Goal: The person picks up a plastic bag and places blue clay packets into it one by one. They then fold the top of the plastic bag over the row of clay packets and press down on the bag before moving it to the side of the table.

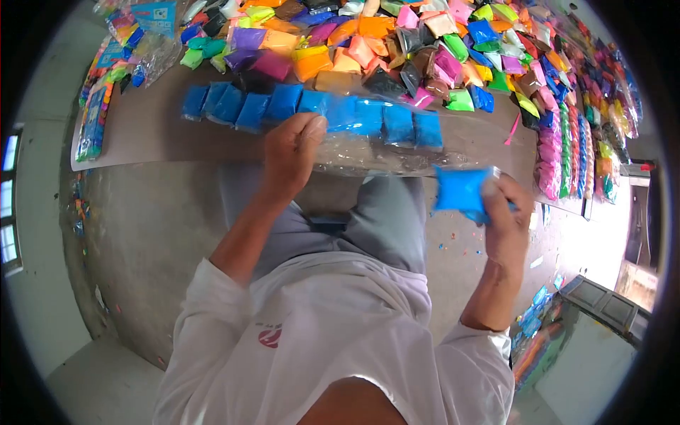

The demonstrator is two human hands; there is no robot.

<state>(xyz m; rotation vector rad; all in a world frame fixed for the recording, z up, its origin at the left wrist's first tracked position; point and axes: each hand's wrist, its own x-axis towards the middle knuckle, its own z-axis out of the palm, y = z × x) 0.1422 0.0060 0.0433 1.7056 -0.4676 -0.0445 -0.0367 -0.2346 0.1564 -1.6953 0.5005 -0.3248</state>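
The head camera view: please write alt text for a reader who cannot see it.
A person's right hand holds a blue packet near the edge of the table; the left hand pinches clear plastic around a row of blue packets. Behind lies a heap of colourful packets.

Table: brownish-grey top, pale edge. Far side: heap of packets, many colours. Before heap: row of blue packets, with clear sleeve along near edge. Left end: multicoloured pack, upper part under clear wrap. Right end: long packs, side by side; pink strip. Floor: small scraps.
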